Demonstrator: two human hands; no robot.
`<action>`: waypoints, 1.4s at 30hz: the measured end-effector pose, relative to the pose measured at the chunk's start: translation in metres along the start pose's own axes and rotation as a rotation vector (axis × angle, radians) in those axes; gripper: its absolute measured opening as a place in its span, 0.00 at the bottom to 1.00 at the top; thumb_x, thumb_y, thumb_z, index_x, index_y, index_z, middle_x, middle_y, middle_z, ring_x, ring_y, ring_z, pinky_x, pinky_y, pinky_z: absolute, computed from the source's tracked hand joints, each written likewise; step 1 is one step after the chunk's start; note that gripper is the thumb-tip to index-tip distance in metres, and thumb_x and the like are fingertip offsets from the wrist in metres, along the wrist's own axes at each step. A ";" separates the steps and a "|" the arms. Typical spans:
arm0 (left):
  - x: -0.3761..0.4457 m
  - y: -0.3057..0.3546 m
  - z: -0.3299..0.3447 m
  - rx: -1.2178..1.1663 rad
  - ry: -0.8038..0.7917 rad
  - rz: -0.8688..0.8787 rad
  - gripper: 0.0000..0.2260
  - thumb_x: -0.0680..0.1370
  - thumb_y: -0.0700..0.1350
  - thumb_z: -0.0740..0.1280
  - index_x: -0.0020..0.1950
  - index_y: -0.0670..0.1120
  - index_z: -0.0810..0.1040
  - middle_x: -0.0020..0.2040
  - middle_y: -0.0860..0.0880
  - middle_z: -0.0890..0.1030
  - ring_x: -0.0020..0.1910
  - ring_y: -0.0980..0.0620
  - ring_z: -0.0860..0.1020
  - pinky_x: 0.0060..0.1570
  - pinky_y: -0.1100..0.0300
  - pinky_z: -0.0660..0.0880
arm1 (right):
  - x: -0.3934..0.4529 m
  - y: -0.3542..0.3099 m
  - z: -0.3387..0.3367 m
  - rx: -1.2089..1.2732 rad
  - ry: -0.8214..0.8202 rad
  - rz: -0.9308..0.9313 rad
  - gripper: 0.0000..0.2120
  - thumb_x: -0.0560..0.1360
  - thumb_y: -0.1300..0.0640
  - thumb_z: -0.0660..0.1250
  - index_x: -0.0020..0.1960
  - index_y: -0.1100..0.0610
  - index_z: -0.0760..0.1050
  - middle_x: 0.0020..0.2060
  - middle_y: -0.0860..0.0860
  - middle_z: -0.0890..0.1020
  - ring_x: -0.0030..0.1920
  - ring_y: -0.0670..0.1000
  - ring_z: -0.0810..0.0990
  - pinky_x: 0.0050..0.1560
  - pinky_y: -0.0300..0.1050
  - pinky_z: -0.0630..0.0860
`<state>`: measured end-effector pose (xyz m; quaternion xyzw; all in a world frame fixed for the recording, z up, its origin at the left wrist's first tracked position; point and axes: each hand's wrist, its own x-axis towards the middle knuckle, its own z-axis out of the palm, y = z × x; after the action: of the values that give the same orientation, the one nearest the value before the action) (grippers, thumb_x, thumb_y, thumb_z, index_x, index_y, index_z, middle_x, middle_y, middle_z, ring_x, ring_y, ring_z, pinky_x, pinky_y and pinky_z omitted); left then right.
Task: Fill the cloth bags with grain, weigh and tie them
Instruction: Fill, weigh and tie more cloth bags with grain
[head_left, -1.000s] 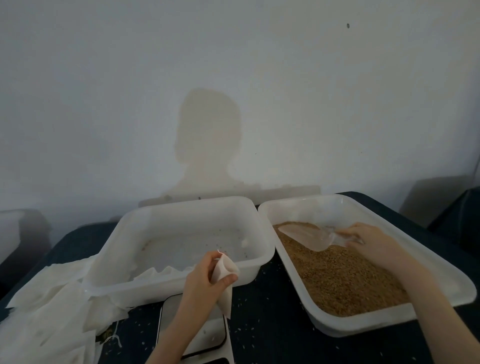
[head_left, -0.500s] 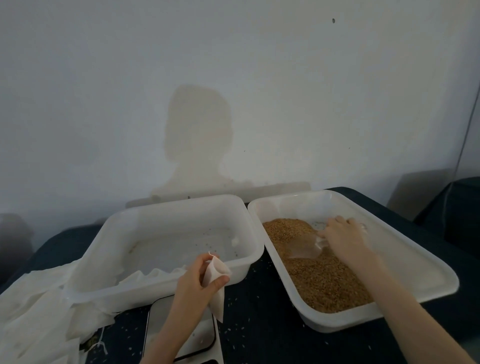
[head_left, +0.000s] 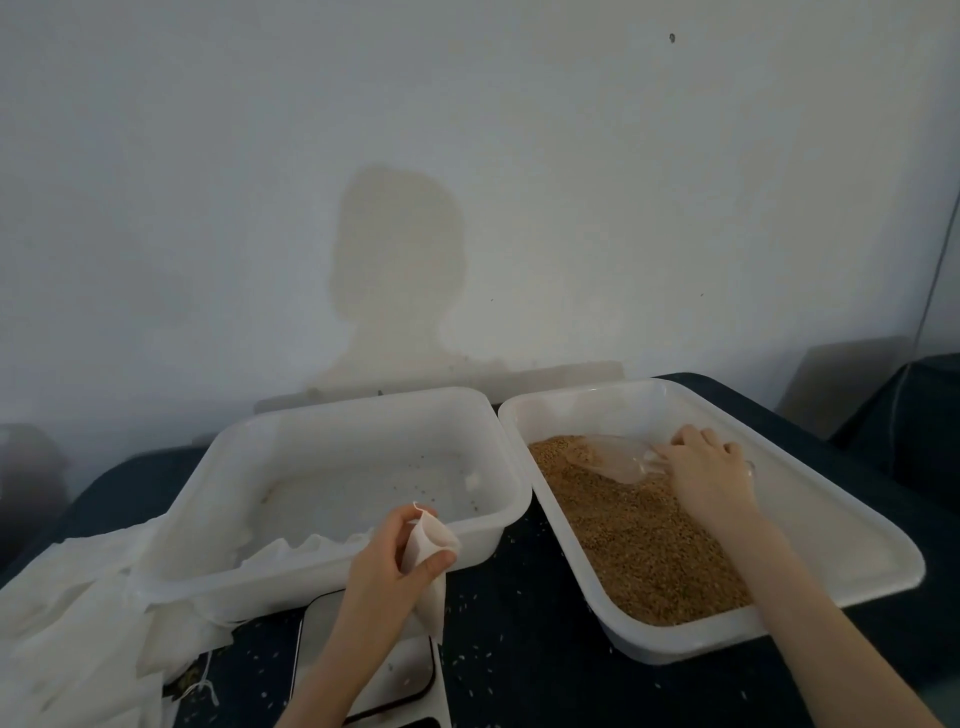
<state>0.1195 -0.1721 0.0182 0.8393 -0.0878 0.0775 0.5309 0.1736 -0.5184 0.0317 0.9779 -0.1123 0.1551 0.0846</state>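
Two grips | left hand (head_left: 387, 564) pinches cloth bag (head_left: 428, 545) (unmoved) | right hand (head_left: 709, 470) grasping scoop (head_left: 615, 460), lifted from grain (head_left: 644, 540)

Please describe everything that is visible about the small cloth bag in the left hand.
The cloth bag is small, off-white and of thin, plain fabric. The left hand pinches it near the top between thumb and fingers, so its mouth stands open and faces up and to the right. The rest hangs down limp and flat, so it looks empty. It is held above the white scale, in front of the near wall of the nearly empty white tub. Whether its lower end touches the scale cannot be told.
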 end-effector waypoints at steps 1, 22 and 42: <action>0.000 -0.001 0.000 0.001 -0.001 0.001 0.15 0.72 0.41 0.73 0.51 0.57 0.72 0.43 0.52 0.79 0.40 0.66 0.75 0.36 0.76 0.70 | 0.001 0.001 0.002 0.037 -0.001 0.003 0.18 0.79 0.59 0.59 0.64 0.43 0.72 0.58 0.47 0.73 0.58 0.50 0.71 0.56 0.46 0.68; 0.003 -0.002 -0.003 0.024 0.009 0.051 0.13 0.73 0.42 0.71 0.51 0.57 0.74 0.32 0.61 0.77 0.31 0.67 0.72 0.33 0.75 0.68 | -0.007 -0.013 -0.042 0.684 -0.045 -0.328 0.16 0.81 0.57 0.60 0.67 0.45 0.73 0.53 0.43 0.73 0.52 0.45 0.72 0.54 0.41 0.69; 0.011 -0.004 -0.014 0.184 -0.062 0.057 0.13 0.75 0.48 0.69 0.58 0.54 0.72 0.43 0.59 0.77 0.38 0.64 0.75 0.37 0.73 0.70 | -0.021 -0.055 -0.088 0.576 -0.169 -0.682 0.16 0.79 0.54 0.63 0.64 0.39 0.74 0.50 0.32 0.69 0.51 0.32 0.66 0.49 0.31 0.63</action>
<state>0.1307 -0.1589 0.0232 0.8837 -0.1206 0.0743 0.4462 0.1424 -0.4437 0.1006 0.9518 0.2576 0.0631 -0.1542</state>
